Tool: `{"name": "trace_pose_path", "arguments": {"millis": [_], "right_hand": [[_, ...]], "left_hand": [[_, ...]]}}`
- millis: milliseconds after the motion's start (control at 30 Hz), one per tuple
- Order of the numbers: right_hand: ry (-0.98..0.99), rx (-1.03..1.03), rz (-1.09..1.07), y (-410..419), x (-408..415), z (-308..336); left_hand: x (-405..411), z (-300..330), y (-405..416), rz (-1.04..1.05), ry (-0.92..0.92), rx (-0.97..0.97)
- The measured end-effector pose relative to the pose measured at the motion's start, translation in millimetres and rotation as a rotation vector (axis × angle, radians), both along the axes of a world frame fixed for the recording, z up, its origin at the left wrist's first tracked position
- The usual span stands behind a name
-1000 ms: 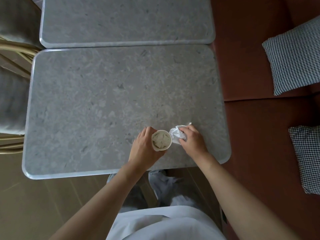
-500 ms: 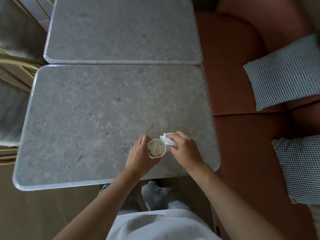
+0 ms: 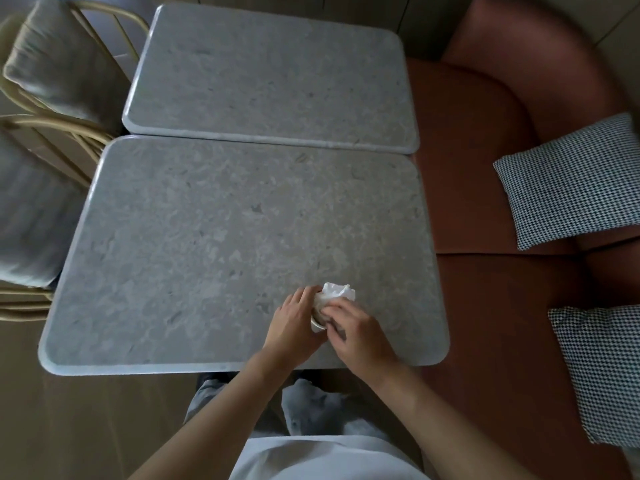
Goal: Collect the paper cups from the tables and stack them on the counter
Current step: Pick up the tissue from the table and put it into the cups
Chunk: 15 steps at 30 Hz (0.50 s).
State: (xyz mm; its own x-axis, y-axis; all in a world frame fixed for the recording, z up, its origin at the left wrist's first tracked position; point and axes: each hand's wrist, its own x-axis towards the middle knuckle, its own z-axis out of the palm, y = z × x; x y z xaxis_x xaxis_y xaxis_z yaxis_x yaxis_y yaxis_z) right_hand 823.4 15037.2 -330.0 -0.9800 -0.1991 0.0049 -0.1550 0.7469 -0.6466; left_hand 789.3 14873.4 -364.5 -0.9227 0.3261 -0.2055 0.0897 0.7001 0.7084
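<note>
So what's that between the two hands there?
In the head view, a paper cup gripped by the left hand, with a crumpled white napkin over its mouth, which the right hand is pressing in.

Lighting: dim, soft, even; no hard shadows. Faint pale sheen along the near surface [image 3: 242, 237] rim and the far surface [image 3: 270, 74] rim. Brightest item: white tissue [image 3: 334, 294], slightly washed out. Blur: chairs [image 3: 52, 81] at left and upper right corner smeared. Cushions [image 3: 568, 181] soften toward the right border. Distortion: wide-angle; surface edges bow and lean outward.
</note>
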Motion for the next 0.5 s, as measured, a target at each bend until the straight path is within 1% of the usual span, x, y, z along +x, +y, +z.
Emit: {"name": "trace_pose_path", "arguments": {"millis": [100, 200, 333, 500], "right_hand": [[-0.02, -0.017, 0.012, -3, 2, 0], [-0.009, 0.022, 0.044, -6, 4, -1], [0.027, 0.085, 0.046, -6, 4, -2], [0.053, 0.08, 0.051, 0, 7, -1]], "left_hand": [[9, 0, -7, 0.002, 0.021, 0.039], [18, 0, -16, 0.003, 0.087, 0.046], [22, 0, -23, -0.076, 0.198, -0.006], [19, -4, -23, -0.172, 0.306, -0.088]]}}
